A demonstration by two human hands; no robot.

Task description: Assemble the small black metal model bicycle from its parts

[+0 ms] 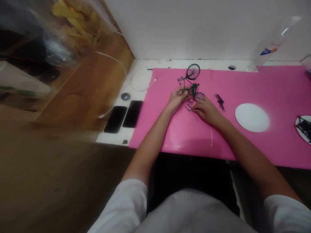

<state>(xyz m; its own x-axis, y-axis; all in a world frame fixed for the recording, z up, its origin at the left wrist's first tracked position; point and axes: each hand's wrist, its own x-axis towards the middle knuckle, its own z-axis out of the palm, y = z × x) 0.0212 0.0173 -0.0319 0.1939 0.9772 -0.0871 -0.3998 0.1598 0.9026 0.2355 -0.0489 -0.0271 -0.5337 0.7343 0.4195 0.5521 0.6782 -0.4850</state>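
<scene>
A small dark model bicycle (pixel 193 72) lies over the pink mat, one spoked wheel toward the wall and the other close to my hands. The fingers of my left hand (pixel 178 97) are closed around its frame. My right hand (pixel 205 108) is at the near wheel, thumb and fingers drawn together in a pinch; what they hold, if anything, is too small to name. Beside those fingertips lie thin dark parts (pixel 188 107). Right of my right hand rests another dark bicycle part (pixel 220 102).
A white round plate (pixel 252 117) sits on the pink mat (pixel 179 136); a second plate (pixel 298 124) with black parts stands far right. Two dark phones (pixel 115 119), a round metallic object (pixel 125 96) and a white cable (pixel 145 89) lie left. A clear bottle (pixel 274 45) stands by the wall.
</scene>
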